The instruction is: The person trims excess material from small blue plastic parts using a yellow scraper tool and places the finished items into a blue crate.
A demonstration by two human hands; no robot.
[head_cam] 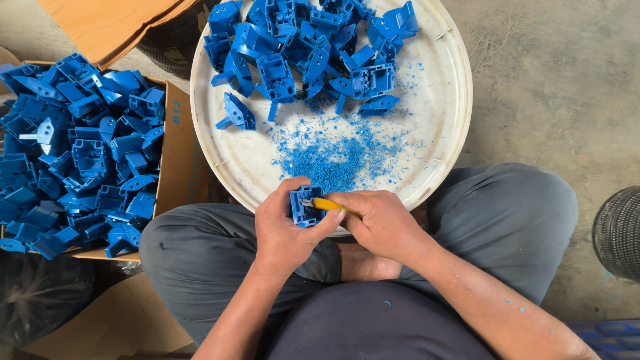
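Observation:
My left hand (285, 230) grips a blue moulded plastic part (304, 207) over the near rim of a round white tray (440, 140). My right hand (381, 223) holds a yellow-handled knife (328, 204), its tip resting against the part. Blue shavings (337, 157) lie in a heap on the tray just beyond my hands. A pile of several blue parts (313, 47) fills the tray's far side. I sit cross-legged with the tray in front of my knees.
A cardboard box (175, 160) at my left is heaped with several more blue parts (73, 147). A dark mesh basket (619, 230) stands at the right edge. Concrete floor (553, 80) lies to the right; flat cardboard (113, 20) at top left.

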